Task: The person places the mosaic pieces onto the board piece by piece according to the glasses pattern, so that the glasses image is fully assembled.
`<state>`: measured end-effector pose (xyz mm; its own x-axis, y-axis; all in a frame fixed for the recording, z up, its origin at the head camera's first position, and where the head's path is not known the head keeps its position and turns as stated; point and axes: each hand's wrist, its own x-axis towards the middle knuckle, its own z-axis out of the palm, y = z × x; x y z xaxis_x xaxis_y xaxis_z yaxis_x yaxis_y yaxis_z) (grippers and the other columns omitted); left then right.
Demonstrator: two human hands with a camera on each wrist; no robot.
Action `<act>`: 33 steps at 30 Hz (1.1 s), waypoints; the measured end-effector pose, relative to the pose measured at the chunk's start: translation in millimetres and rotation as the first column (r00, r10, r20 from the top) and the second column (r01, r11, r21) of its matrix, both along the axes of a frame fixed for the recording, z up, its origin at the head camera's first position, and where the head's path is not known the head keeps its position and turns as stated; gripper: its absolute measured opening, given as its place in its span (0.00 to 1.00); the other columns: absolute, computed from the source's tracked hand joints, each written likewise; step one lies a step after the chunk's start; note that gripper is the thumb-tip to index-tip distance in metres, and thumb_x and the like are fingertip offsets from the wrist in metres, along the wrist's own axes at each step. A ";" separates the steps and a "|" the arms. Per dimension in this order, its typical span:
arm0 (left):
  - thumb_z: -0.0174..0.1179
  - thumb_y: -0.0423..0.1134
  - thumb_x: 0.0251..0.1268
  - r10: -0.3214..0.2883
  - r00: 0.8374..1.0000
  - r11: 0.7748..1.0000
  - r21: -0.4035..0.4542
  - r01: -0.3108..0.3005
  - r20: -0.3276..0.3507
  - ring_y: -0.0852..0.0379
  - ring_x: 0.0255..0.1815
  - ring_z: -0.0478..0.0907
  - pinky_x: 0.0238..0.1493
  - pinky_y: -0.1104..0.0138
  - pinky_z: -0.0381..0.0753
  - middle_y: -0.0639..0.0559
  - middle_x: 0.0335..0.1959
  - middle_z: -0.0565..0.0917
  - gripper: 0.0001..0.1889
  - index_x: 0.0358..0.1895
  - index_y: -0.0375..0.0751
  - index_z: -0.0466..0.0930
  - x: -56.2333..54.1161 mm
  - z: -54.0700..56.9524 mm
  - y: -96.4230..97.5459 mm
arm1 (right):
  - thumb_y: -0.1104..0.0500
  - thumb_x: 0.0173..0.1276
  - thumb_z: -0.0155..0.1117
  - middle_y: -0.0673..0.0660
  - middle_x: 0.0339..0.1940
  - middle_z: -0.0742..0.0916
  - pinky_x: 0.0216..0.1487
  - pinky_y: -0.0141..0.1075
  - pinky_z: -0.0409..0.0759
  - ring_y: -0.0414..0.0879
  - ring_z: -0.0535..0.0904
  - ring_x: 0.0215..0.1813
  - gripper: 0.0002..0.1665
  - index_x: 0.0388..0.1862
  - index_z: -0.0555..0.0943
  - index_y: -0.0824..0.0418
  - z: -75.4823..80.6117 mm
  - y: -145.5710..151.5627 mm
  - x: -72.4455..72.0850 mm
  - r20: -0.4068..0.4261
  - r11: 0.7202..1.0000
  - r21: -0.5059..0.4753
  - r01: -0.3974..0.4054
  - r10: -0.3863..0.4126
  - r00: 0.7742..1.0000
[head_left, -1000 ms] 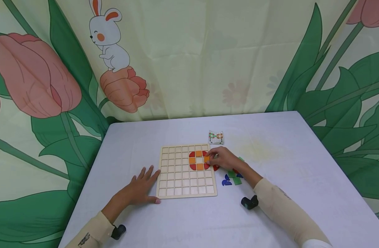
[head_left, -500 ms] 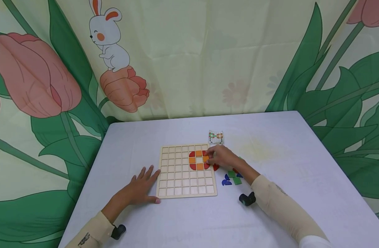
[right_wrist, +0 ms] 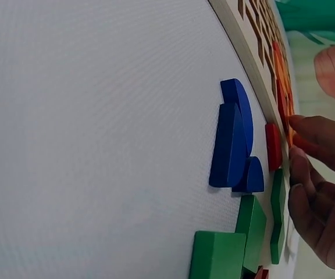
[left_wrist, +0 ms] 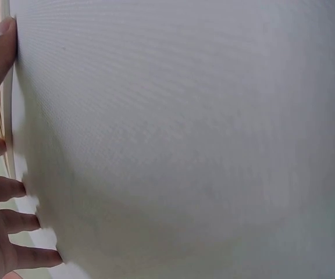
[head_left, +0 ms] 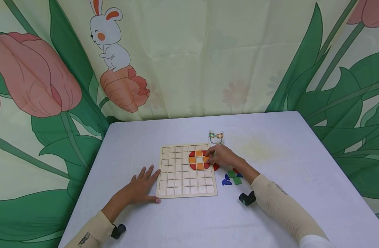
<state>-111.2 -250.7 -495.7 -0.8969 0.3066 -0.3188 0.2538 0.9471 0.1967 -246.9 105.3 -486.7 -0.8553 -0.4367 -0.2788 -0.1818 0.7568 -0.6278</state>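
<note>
A wooden grid board (head_left: 178, 175) lies on the table, with red rounded pieces (head_left: 192, 166) and orange square tiles (head_left: 200, 166) forming a ring in its upper right cells. My right hand (head_left: 221, 155) is over the board's right edge, thumb and fingertips pinching an orange tile (head_left: 205, 159) at the ring's right side; the fingers partly cover it. In the right wrist view, the same hand (right_wrist: 324, 186) reaches to the board. My left hand (head_left: 142, 187) is spread at the board's left side, its thumb and index fingertip touching the edge.
Right of the board lie loose blue pieces (head_left: 226, 182), green squares (head_left: 237, 181) and a red piece (head_left: 216, 167). A small printed pattern card (head_left: 216, 137) is behind the board's upper right corner. The white-covered table (head_left: 189, 224) meets a floral curtain (head_left: 183, 75) at the back.
My right hand and forearm have shifted slightly left, bringing the orange tile further over its cell at the ring's right side. The left hand and board have stayed put.
</note>
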 end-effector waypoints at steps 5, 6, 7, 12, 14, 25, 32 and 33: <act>0.67 0.74 0.47 -0.007 1.000 1.000 0.000 0.007 0.000 0.29 0.81 0.45 0.68 0.29 0.57 0.37 0.82 0.49 0.61 0.81 0.49 0.51 -0.1 2.5 0.7 | 0.54 0.65 0.73 0.50 0.37 0.85 0.32 0.32 0.76 0.44 0.77 0.36 0.13 0.49 0.88 0.54 0.0 1.8 0.0 -0.014 1.000 -0.011 -0.009 0.009 1.000; 0.67 0.74 0.47 -0.007 1.000 1.000 0.001 0.007 -0.001 0.29 0.81 0.45 0.68 0.29 0.57 0.37 0.82 0.49 0.61 0.81 0.49 0.51 -0.2 2.9 0.8 | 0.54 0.66 0.72 0.50 0.38 0.85 0.32 0.32 0.76 0.44 0.77 0.37 0.13 0.49 0.88 0.54 0.1 3.0 0.2 -0.019 1.000 -0.024 -0.012 0.012 1.000; 0.67 0.74 0.47 -0.008 1.000 1.000 0.001 0.008 -0.001 0.29 0.81 0.45 0.68 0.29 0.57 0.37 0.82 0.49 0.61 0.81 0.49 0.51 -0.4 3.2 0.8 | 0.54 0.66 0.72 0.50 0.39 0.86 0.33 0.32 0.77 0.45 0.77 0.38 0.13 0.49 0.88 0.54 0.1 4.3 0.3 -0.025 0.999 -0.040 -0.019 0.018 1.000; 0.67 0.73 0.47 -0.007 1.000 1.000 0.004 0.006 0.003 0.29 0.81 0.45 0.68 0.28 0.57 0.37 0.82 0.50 0.60 0.81 0.48 0.52 -0.9 5.6 1.1 | 0.52 0.70 0.68 0.50 0.43 0.87 0.37 0.33 0.80 0.45 0.79 0.39 0.14 0.52 0.87 0.54 -0.7 15.8 2.1 -0.014 0.992 -0.124 -0.029 0.027 1.000; 0.67 0.73 0.47 -0.007 1.000 1.000 0.001 0.007 0.003 0.28 0.81 0.45 0.68 0.29 0.57 0.37 0.82 0.50 0.60 0.81 0.48 0.52 -0.8 5.9 1.2 | 0.52 0.71 0.67 0.50 0.44 0.86 0.39 0.33 0.82 0.45 0.79 0.39 0.14 0.53 0.86 0.54 -0.5 22.4 4.1 -0.001 0.989 -0.143 -0.023 0.023 1.000; 0.65 0.76 0.46 -0.003 1.000 1.000 -0.007 0.003 0.000 0.30 0.81 0.45 0.68 0.29 0.57 0.38 0.82 0.50 0.61 0.81 0.50 0.51 0.9 -0.5 1.4 | 0.56 0.71 0.66 0.56 0.45 0.86 0.34 0.33 0.82 0.46 0.80 0.29 0.18 0.57 0.84 0.60 9.3 74.9 29.1 -0.017 0.988 -0.155 0.008 -0.011 1.000; 0.66 0.75 0.46 -0.002 1.000 1.000 -0.009 0.002 -0.010 0.29 0.81 0.45 0.68 0.29 0.58 0.38 0.82 0.50 0.61 0.81 0.50 0.52 0.5 -1.7 1.3 | 0.59 0.69 0.67 0.56 0.43 0.85 0.33 0.33 0.82 0.47 0.79 0.34 0.18 0.57 0.83 0.61 8.7 106.5 37.5 -0.024 0.988 -0.141 0.059 -0.063 0.998; 0.66 0.75 0.46 -0.002 1.000 1.000 -0.011 0.002 -0.010 0.29 0.81 0.45 0.68 0.29 0.57 0.38 0.82 0.50 0.61 0.81 0.50 0.52 0.5 -1.9 1.2 | 0.59 0.69 0.68 0.55 0.43 0.85 0.33 0.33 0.81 0.47 0.79 0.36 0.18 0.56 0.83 0.61 7.5 110.6 38.3 -0.031 0.989 -0.132 0.061 -0.065 0.997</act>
